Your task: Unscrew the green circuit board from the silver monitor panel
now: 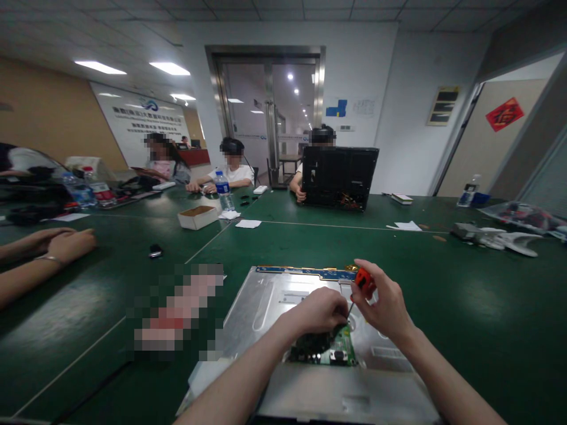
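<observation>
In the head view, my right hand [387, 304] grips the red and black handle of a screwdriver [364, 282]. The thin shaft slants down and left, toward the fingers of my left hand [323, 310]. Those fingers are curled closed low over a green circuit board [343, 345]; what they pinch, if anything, is hidden. The board lies on the silver metal back of a flat display panel [248, 316], which rests flat on the table. Along the panel's far edge runs a narrow blue circuit strip [305, 273].
A small white box [198, 218], a water bottle [224, 192] and paper sheets [248, 224] lie farther across the green table [443, 283]. Another person's hands [66, 245] rest at left. Opposite, a person holds a black panel [339, 177] upright. A bracket-like grey item [491, 238] lies right.
</observation>
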The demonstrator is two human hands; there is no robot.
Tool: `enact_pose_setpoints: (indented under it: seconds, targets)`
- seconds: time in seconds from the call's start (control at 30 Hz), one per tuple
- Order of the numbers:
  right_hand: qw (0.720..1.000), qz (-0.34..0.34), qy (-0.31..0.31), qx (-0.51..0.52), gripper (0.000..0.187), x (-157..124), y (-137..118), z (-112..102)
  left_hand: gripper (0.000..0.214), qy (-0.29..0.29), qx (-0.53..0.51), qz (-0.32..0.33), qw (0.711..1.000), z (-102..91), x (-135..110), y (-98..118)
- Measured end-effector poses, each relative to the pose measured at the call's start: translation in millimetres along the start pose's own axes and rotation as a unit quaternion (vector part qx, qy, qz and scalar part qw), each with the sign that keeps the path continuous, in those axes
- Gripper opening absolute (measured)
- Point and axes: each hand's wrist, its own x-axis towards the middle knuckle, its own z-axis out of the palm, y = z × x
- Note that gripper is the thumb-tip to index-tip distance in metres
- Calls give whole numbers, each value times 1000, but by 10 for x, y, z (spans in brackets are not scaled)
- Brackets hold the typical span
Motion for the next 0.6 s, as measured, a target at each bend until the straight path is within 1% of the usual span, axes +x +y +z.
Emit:
enact_pose_setpoints:
  seconds: [0.23, 0.5, 0.6]
  targets:
    - [1000, -5, -7, 11, 33, 13, 5, -1, 10, 7, 3, 3, 1000, 2, -6, 4]
    - [999, -5, -33, 41, 40, 16, -25, -43, 12, 14, 13, 7, 1000, -1, -13, 10]
    - [999, 2, -32, 38, 40, 9, -19, -41, 12, 12, 6, 4, 1000, 9, -7, 1]
